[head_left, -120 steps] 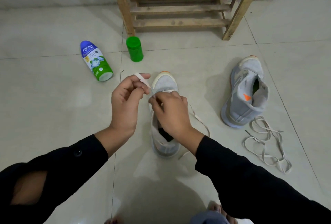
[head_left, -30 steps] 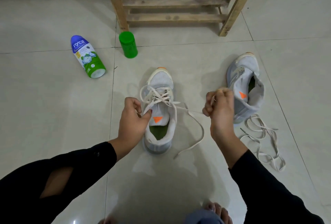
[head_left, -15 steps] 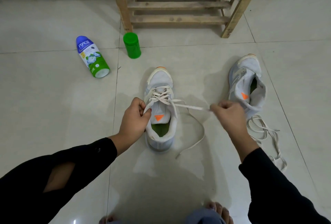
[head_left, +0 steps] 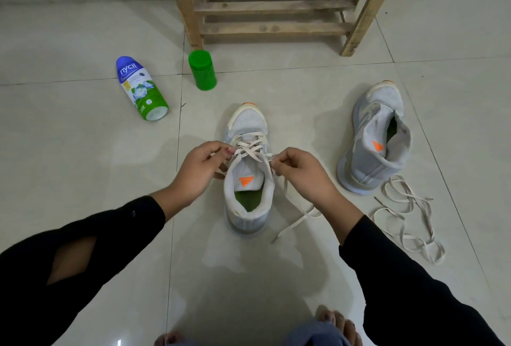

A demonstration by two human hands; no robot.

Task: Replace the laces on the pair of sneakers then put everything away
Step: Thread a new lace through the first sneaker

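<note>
Lacing step. Sneaker (head_left: 247, 124) stood between the hands, lower eyelets crossed. Left hand (head_left: 199, 171) and right hand (head_left: 301, 171) each pinched one run of the lace (head_left: 249, 149). Next probably calls for threading the upper eyelets evenly. Second sneaker (head_left: 378, 129) and loose lace (head_left: 406, 221) lay beyond the right hand.

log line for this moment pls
step: lacing middle sneaker | left hand: pinches lace | right hand: pinches lace | second sneaker: loose lace beside
</note>
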